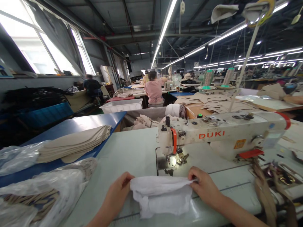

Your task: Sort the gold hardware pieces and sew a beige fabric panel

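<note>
1. Cloth of thin white fabric, folded over along its upper edge, I see stretched between my two hands, in front of the sewing head, over the smooth pale-green tabletop.
2. My left hand has its thumb and fingers closed, gripping the upper left corner of this cloth.
3. My right hand is also closed, and pinches the upper right corner. At these fingertips I notice a small dark object, too unclear for me to name.
4. Just beyond the cloth stands the long off-white sewing machine with red "DUKI" letters; its light shines on the needle area, and the cloth is apart from it.
5. On my left, a stack of flat beige fabric pieces lies on the shiny blue table. Nearer to me is a crumpled clear plastic bag with narrow tan strips.
6. On my right, long brown fabric straps hang near the machine.
7. Farther away, I see a seated person in a pink top, back to me.
</note>
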A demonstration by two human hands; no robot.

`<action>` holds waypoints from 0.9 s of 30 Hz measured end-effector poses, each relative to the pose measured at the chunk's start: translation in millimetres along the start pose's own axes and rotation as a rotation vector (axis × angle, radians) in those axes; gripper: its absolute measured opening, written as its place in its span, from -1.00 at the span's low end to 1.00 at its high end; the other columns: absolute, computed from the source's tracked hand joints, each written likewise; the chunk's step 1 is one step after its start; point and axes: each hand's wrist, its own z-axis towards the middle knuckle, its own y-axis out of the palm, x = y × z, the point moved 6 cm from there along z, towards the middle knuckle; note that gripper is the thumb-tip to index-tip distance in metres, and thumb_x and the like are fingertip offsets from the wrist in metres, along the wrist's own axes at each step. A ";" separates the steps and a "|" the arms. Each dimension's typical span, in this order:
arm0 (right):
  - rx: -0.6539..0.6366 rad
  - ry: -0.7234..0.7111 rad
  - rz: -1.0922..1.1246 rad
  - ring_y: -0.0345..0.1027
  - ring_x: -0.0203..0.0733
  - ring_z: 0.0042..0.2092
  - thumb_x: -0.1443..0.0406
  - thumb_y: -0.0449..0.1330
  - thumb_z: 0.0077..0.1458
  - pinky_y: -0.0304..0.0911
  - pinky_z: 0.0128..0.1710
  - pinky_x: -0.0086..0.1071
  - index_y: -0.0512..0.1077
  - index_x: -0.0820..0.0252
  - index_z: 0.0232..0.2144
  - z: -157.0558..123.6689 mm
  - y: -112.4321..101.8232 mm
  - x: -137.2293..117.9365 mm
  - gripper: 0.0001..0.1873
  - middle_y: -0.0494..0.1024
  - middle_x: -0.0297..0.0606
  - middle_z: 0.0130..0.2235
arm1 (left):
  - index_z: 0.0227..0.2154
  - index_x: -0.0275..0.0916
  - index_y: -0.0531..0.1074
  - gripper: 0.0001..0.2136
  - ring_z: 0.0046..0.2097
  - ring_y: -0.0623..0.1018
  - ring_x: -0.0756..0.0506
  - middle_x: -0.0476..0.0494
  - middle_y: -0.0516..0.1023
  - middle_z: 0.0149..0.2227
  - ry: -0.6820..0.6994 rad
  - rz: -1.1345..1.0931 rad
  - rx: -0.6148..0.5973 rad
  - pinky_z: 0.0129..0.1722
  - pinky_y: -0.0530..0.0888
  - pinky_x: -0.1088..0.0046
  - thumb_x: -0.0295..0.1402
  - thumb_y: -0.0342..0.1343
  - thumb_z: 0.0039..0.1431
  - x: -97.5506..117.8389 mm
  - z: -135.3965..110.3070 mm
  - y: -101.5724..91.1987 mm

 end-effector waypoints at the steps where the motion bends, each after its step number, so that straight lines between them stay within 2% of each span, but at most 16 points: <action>1: 0.010 0.009 0.010 0.22 -0.21 -0.37 0.47 -0.01 -0.28 0.07 -0.35 -0.40 0.19 0.15 -0.56 0.5 -2.7 0.0 -0.84 0.33 -0.34 -0.47 | -0.53 -0.16 0.37 -0.87 -0.39 0.50 -0.12 0.02 0.54 -0.50 -0.032 -0.048 0.003 -0.38 0.36 0.43 -0.27 -0.03 -0.05 -3.2 2.9 2.8; 5: 0.011 0.038 0.096 0.22 -0.21 -0.37 0.39 0.05 -0.13 0.08 -0.34 -0.39 0.24 0.16 -0.53 4.8 -8.3 -0.2 -0.96 0.33 -0.35 -0.47 | -0.61 -0.18 0.31 -0.87 -0.50 0.45 -0.10 0.03 0.44 -0.63 -0.146 -0.207 -0.049 -0.50 0.34 0.44 -0.24 0.00 -0.18 -9.2 14.4 17.0; 7: -0.008 0.054 0.163 0.20 -0.22 -0.38 0.30 0.08 -0.04 0.07 -0.36 -0.40 0.26 0.16 -0.50 6.9 -7.5 1.8 -0.94 0.32 -0.37 -0.48 | -0.60 -0.18 0.32 -0.90 -0.46 0.48 -0.12 0.00 0.48 -0.60 -0.124 -0.187 -0.074 -0.47 0.38 0.42 -0.28 0.01 -0.20 -3.1 16.4 18.8; 8: -0.015 0.061 0.196 0.19 -0.23 -0.39 0.26 0.09 -0.01 0.06 -0.38 -0.40 0.27 0.17 -0.49 7.7 -6.6 3.2 -0.89 0.31 -0.37 -0.48 | -0.55 -0.19 0.35 -0.90 -0.40 0.52 -0.15 -0.04 0.53 -0.52 -0.086 -0.158 -0.077 -0.40 0.42 0.39 -0.32 0.01 -0.20 2.5 16.1 17.4; 10: -0.026 0.075 0.268 0.15 -0.25 -0.42 0.17 0.10 0.03 0.04 -0.42 -0.42 0.26 0.17 -0.49 9.0 -4.1 6.1 -0.81 0.26 -0.40 -0.50 | -0.38 -0.19 0.44 -0.76 -0.19 0.54 -0.18 -0.11 0.59 -0.28 0.025 -0.089 -0.079 -0.19 0.45 0.32 -0.39 -0.02 -0.19 16.8 12.7 12.0; 12: -0.035 0.088 0.353 0.10 -0.29 -0.45 0.10 0.08 0.06 0.00 -0.46 -0.43 0.24 0.16 -0.51 10.0 -0.9 8.3 -0.72 0.20 -0.42 -0.53 | -0.18 -0.14 0.45 -0.61 0.00 0.47 -0.16 -0.09 0.53 -0.05 0.142 -0.028 -0.114 0.03 0.37 0.29 -0.42 -0.05 -0.13 31.2 6.9 7.6; 14: -0.036 0.111 0.433 0.04 -0.31 -0.48 0.03 0.07 0.05 -0.03 -0.49 -0.44 0.20 0.16 -0.54 10.8 2.1 10.1 -0.66 0.15 -0.44 -0.54 | -0.11 -0.09 0.45 -0.60 0.09 0.40 -0.14 -0.05 0.47 0.04 0.227 0.013 -0.207 0.15 0.27 0.30 -0.42 -0.07 -0.03 41.4 0.2 8.1; 16: -0.017 0.134 0.468 0.02 -0.32 -0.49 0.00 0.08 0.03 -0.04 -0.50 -0.44 0.18 0.15 -0.55 11.2 3.3 11.5 -0.63 0.13 -0.45 -0.55 | -0.12 -0.07 0.47 -0.65 0.10 0.40 -0.14 -0.05 0.47 0.05 0.255 0.028 -0.322 0.16 0.26 0.30 -0.37 -0.09 0.07 45.3 -6.0 14.0; 19: 0.030 0.146 0.458 0.01 -0.31 -0.49 -0.02 0.07 0.01 -0.03 -0.51 -0.45 0.17 0.15 -0.56 10.1 1.2 13.9 -0.61 0.11 -0.45 -0.56 | -0.11 -0.09 0.48 -0.68 0.10 0.40 -0.18 -0.11 0.44 0.07 0.235 0.088 -0.397 0.15 0.28 0.25 -0.31 -0.06 0.10 44.6 -12.7 29.8; 22: 0.080 0.159 0.432 0.02 -0.31 -0.50 -0.01 0.06 0.01 -0.01 -0.52 -0.45 0.17 0.14 -0.56 7.6 -7.6 20.9 -0.63 0.11 -0.45 -0.57 | -0.08 -0.11 0.47 -0.65 0.12 0.37 -0.23 -0.16 0.40 0.11 0.233 0.236 -0.381 0.15 0.28 0.20 -0.31 0.06 0.04 48.8 -18.3 54.0; 24: 0.123 0.165 0.369 0.04 -0.31 -0.51 0.00 0.04 0.01 0.00 -0.53 -0.44 0.18 0.14 -0.55 7.7 -19.1 28.5 -0.65 0.13 -0.45 -0.57 | -0.07 -0.13 0.46 -0.63 0.13 0.35 -0.23 -0.18 0.39 0.11 0.255 0.325 -0.368 0.15 0.27 0.20 -0.37 0.08 0.00 59.6 -22.1 73.2; 27: 0.209 0.141 0.216 0.08 -0.30 -0.53 0.02 -0.01 0.01 0.04 -0.54 -0.43 0.19 0.14 -0.57 15.7 -43.5 40.5 -0.67 0.15 -0.45 -0.59 | -0.08 -0.18 0.46 -0.59 0.13 0.33 -0.23 -0.21 0.37 0.11 0.310 0.413 -0.358 0.15 0.26 0.20 -0.41 0.11 -0.07 87.0 -26.0 102.7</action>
